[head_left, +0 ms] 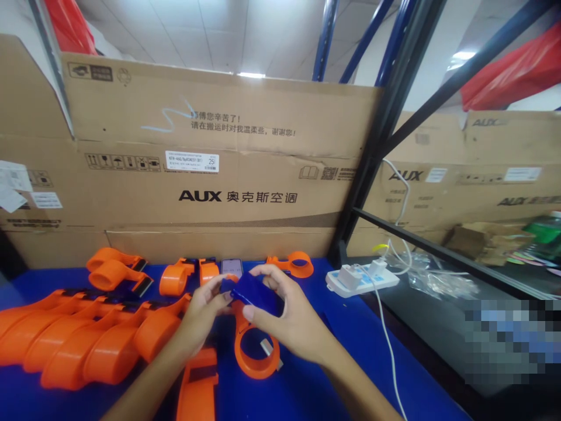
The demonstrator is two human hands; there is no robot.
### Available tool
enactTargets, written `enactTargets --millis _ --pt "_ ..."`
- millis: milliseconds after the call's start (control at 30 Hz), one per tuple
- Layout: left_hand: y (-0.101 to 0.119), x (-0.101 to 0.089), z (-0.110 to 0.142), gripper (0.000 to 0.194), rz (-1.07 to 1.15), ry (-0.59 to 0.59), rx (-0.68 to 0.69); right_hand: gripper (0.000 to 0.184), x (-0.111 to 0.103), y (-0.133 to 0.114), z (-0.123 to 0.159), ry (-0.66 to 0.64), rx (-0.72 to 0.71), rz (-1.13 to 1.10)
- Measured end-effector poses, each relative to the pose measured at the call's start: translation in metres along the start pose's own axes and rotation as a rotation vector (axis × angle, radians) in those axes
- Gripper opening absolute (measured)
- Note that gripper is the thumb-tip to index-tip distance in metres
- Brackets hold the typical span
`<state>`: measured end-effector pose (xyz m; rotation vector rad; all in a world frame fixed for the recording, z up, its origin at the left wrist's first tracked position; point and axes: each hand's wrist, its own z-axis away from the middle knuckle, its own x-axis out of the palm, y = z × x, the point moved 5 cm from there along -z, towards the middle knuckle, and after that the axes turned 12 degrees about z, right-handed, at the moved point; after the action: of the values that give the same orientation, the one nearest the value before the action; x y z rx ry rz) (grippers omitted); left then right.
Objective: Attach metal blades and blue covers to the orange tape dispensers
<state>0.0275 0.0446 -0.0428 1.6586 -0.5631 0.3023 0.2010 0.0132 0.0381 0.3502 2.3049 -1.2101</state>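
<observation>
A glossy dark blue piece is held between thumb and fingers of my right hand. My left hand is closed at the upper end of an orange tape dispenser, its fingertips by the blue piece's left edge. The dispenser's round ring hangs below, toward me, and its upper part is partly hidden by the blue piece and my fingers. Through and beside the ring show small silvery pieces. Close below my left wrist lies another orange dispenser.
Several orange dispensers lie in a row at left, and others farther back. A phone rests near an orange dispenser. A white power strip with cables is at right. Cardboard walls the back of the blue table.
</observation>
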Motion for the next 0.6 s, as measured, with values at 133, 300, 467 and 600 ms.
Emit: enactTargets --millis 133,300,467,600 --pt "0.0 -0.004 -0.001 0.038 0.039 0.073 0.034 0.041 -0.001 0.011 -0.019 0.081 -0.043 -0.025" --pt "0.0 -0.01 -0.003 0.043 0.053 0.16 0.099 0.039 0.003 0.04 -0.02 0.152 -0.105 -0.059" --pt "0.001 -0.008 -0.004 0.046 0.066 0.147 0.117 0.04 0.012 0.047 -0.011 0.131 -0.128 -0.041" --pt "0.009 0.001 0.003 0.044 0.068 0.104 0.142 0.037 0.014 0.046 -0.009 0.095 -0.129 -0.024"
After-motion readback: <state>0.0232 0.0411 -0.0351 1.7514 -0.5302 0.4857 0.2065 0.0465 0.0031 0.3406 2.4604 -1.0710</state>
